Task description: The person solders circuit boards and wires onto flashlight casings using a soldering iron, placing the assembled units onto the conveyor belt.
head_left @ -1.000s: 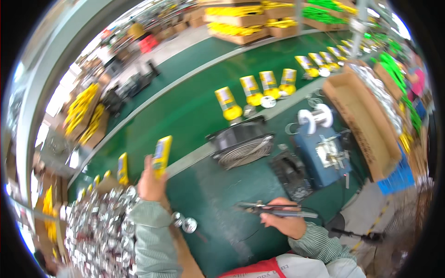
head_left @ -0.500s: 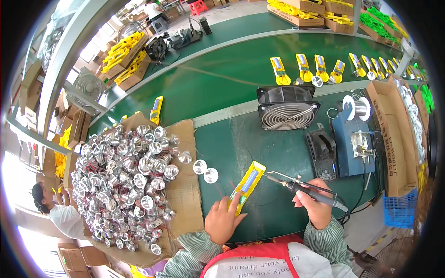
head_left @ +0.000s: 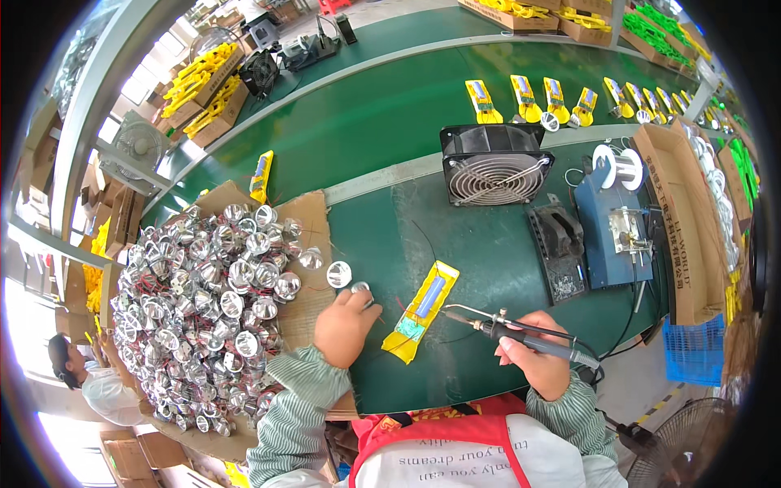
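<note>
In my right hand (head_left: 541,362) is a soldering iron (head_left: 521,335) with a thin metal solder-feed tube alongside. Its tip points left, near the edge of a yellow plastic housing (head_left: 400,346). This housing lies at a slant on the green bench, with a blue cylindrical battery (head_left: 430,296) and a green circuit board (head_left: 409,328) in it. My left hand (head_left: 343,329) is left of the housing, fingers closed on a small silvery reflector cup (head_left: 360,287), partly hidden by the fingertips. Another reflector cup (head_left: 338,275) lies just beyond it.
A large heap of reflector cups (head_left: 203,317) lies on cardboard (head_left: 313,220) at left. Beyond stand a black fan (head_left: 496,167), a black holder (head_left: 557,252) and a blue solder feeder (head_left: 610,220) with a spool. More yellow housings (head_left: 527,99) line the green belt (head_left: 366,106).
My left hand has left the yellow housing and moved left to the reflector cup. The soldering iron has shifted slightly left in my right hand. The whole view has shifted a little.
</note>
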Demonstrator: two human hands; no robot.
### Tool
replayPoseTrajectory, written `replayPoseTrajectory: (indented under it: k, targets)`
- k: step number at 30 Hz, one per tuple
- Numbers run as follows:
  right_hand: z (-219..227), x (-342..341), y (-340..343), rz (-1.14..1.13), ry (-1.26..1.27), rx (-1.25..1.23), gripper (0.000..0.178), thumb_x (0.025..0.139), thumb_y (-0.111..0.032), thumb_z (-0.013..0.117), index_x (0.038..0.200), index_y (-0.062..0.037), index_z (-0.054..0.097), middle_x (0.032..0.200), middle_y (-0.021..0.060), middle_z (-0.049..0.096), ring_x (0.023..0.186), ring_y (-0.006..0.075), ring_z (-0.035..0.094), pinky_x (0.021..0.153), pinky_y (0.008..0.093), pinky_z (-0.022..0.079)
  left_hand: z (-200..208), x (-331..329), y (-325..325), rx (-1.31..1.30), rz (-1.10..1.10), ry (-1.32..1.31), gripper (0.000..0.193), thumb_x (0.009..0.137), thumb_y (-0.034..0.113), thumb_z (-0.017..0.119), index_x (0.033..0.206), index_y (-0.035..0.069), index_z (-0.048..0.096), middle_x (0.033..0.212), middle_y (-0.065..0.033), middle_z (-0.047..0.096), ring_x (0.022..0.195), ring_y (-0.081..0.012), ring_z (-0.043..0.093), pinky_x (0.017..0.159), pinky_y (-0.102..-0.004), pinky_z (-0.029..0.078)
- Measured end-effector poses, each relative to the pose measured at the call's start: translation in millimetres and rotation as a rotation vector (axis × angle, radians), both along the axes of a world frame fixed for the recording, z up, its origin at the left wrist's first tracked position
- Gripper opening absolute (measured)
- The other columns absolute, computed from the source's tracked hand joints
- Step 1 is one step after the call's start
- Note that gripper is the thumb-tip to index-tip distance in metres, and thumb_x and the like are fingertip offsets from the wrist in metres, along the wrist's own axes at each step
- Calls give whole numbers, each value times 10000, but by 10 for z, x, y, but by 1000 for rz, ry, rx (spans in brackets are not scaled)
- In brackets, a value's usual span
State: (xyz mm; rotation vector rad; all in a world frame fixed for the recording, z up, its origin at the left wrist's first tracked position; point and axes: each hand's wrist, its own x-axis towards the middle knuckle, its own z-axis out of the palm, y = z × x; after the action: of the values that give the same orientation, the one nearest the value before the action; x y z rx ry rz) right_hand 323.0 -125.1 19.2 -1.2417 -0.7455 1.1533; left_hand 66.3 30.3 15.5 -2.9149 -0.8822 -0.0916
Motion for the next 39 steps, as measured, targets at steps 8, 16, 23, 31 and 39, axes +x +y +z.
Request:
replayPoseTrajectory:
  k: [8,16,23,31,39]
  targets:
    - [-63,-131,46,155,-15,12,170,788,38,606,909,39,486,785,160,629,654,170,643,559,265,543,28,-14,-413,-455,326,-481,108,736,66,638,834,23,652,694,-103,612,683,-284,539,634,-371,449]
    - [-127,-265,94,185,-104,-15,164,783,12,625,893,44,507,799,160,642,687,169,648,577,272,549,-77,93,-491,-497,496,-548,62,730,69,654,771,26,637,696,-111,605,677,-291,530,620,-381,441]
    - [-172,-325,180,214,-147,-100,168,791,-9,625,900,48,511,804,145,638,702,168,648,596,275,552,-112,111,-492,-479,425,-533,58,732,54,645,762,24,605,839,-114,608,800,-301,560,695,-378,451]
    - [-197,-335,217,237,-126,-108,172,788,-15,634,897,44,516,806,127,638,727,166,653,598,265,553,-144,84,-470,-520,366,-562,62,731,44,629,772,25,586,830,-101,600,774,-305,545,694,-377,443]
    - [-199,-334,225,228,-118,-64,149,788,6,624,874,37,507,796,129,635,707,167,654,587,263,551,-142,82,-461,-516,364,-544,60,731,43,626,763,28,578,813,-100,597,762,-306,539,682,-379,440]
